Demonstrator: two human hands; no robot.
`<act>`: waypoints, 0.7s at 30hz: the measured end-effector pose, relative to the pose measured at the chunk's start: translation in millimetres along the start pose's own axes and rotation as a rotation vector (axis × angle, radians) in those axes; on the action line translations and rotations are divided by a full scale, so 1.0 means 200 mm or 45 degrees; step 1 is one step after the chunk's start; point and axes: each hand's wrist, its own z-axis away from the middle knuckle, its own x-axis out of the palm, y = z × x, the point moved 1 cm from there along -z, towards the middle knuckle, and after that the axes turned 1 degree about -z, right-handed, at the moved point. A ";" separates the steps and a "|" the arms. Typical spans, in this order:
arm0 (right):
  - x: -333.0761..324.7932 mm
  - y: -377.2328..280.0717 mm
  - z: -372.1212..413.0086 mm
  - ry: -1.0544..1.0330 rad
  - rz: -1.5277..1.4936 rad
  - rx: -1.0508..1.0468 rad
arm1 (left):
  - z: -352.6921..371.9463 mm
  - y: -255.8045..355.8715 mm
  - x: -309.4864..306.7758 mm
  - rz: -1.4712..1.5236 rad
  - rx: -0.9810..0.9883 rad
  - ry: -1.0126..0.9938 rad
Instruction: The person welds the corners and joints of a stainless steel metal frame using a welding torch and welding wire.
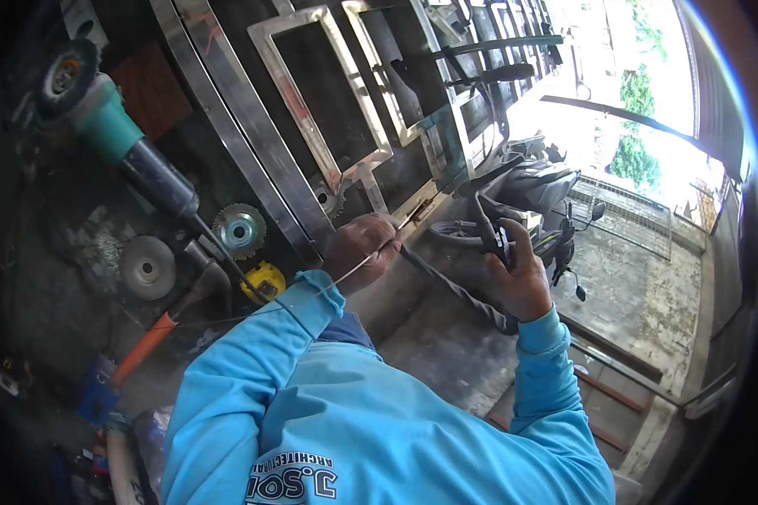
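Grinder (162, 178) left of frames (296, 105); motorcycle (526, 187) right (hammer (146, 347) beside tape measure (265, 282))

The upper right of the frame is flooded with white daylight, in which green foliage (637, 91) is seen. Below, a stained concrete floor (636, 295) is spread, with a wire mesh panel (623, 217) shown near its top. The left side is sunk in shade.

Glossy metal bars (264, 135), matt rod (345, 279), plastic-looking handle (488, 229), smooth plastic grinder (112, 120), matt cloth sleeve (547, 383), rough concrete floor (636, 316) (blotchy)
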 end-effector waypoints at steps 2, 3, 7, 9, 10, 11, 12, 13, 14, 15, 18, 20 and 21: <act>0.01 0.01 -0.09 -0.045 0.046 -0.023 | -0.01 -0.04 0.02 -0.037 0.052 -0.020; 0.02 0.01 -0.13 -0.072 0.073 -0.002 | 0.00 -0.06 0.03 -0.050 0.057 -0.030; 0.06 -0.02 -0.22 -0.087 0.097 -0.076 | 0.01 -0.10 0.04 -0.051 0.082 -0.089; 0.05 -0.04 -0.26 -0.164 0.109 0.050 | 0.00 -0.10 0.04 -0.037 0.037 -0.133; 0.05 -0.05 -0.27 -0.203 0.146 0.081 | 0.00 -0.10 0.04 -0.033 -0.017 -0.166; 0.04 -0.06 -0.28 -0.244 0.184 0.111 | 0.00 -0.10 0.04 -0.029 -0.072 -0.199; 0.04 -0.11 -0.30 -0.301 0.179 0.136 | 0.00 -0.09 0.04 -0.001 -0.095 -0.207; 0.05 -0.11 -0.32 -0.333 0.182 0.131 | -0.01 -0.10 0.03 0.022 -0.111 -0.214; 0.05 -0.11 -0.33 -0.360 0.184 0.121 | -0.02 -0.10 0.02 0.042 -0.123 -0.221; 0.06 -0.12 -0.34 -0.387 0.187 0.109 | -0.03 -0.10 0.01 0.027 -0.121 -0.265; 0.08 -0.13 -0.37 -0.471 0.277 0.159 | -0.03 -0.09 -0.01 -0.004 -0.096 -0.353; 0.09 -0.11 -0.36 -0.469 0.285 0.120 | -0.03 -0.07 -0.04 -0.017 -0.044 -0.381; 0.10 -0.11 -0.36 -0.466 0.287 0.100 | -0.03 -0.06 -0.06 -0.019 -0.026 -0.365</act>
